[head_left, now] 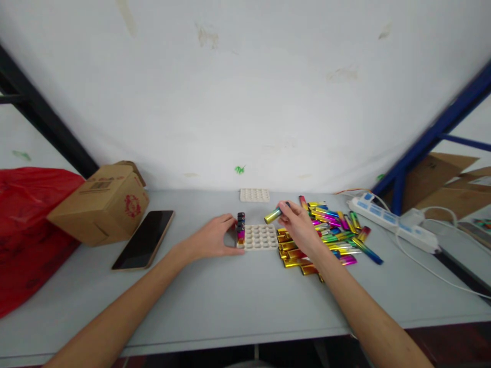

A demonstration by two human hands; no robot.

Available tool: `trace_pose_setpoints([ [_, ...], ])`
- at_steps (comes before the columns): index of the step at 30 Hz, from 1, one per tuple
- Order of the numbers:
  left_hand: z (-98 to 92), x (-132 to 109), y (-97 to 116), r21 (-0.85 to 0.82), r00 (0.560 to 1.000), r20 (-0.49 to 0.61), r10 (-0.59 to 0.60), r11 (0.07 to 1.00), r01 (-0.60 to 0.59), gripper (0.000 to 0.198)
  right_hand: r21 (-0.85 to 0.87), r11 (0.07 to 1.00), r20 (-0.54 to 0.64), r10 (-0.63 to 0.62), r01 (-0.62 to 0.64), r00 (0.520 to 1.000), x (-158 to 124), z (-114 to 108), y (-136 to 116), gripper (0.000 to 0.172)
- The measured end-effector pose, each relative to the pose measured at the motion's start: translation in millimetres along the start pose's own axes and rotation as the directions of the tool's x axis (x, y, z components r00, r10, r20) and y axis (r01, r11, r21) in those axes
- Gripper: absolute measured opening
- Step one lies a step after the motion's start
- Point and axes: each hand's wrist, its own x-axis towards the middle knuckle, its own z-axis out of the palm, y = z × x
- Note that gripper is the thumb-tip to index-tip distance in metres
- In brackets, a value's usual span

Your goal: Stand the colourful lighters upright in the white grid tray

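Note:
A white tray with rows of holes [261, 237] lies flat on the table. Several lighters [241, 235] with black tops stand upright along its left edge. My left hand [213, 237] curves around that end of the tray, its thumb at the near corner and its fingers by the far corner. Over the tray's right side, my right hand [298, 225] pinches a shiny yellow-green lighter [272, 215], tilted with its plain end toward the left. Beneath and beside the right hand lies a loose pile of metallic, many-coloured lighters [330, 237].
A second white holed tray [254, 195] is near the wall. On the left are a phone [144, 240], a cardboard box [102, 204] and a red plastic bag [34, 230]. A white power strip [395, 222] with cables lies to the right, beside a blue frame [441, 128].

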Motion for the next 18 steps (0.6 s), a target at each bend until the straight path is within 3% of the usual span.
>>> trace_pose_setpoints([
  [7,0.9,-0.1,-3.9,-0.012,1.000,-0.017,0.019,1.000,-0.019,0.064,0.116,0.982,0.167,0.128,-0.148,0.978,-11.2,10.6,-7.0,0.060],
  [15,0.2,-0.1,-2.4,-0.004,1.000,-0.001,0.005,1.000,-0.005,0.063,-0.077,0.997,0.187,0.040,-0.026,0.982,-12.5,15.0,-6.5,0.064],
  [18,0.1,-0.2,-1.4,-0.013,1.000,-0.009,0.002,1.000,-0.002,0.064,-0.066,0.995,0.218,0.086,-0.074,0.972,-14.0,18.0,-5.2,0.066],
])
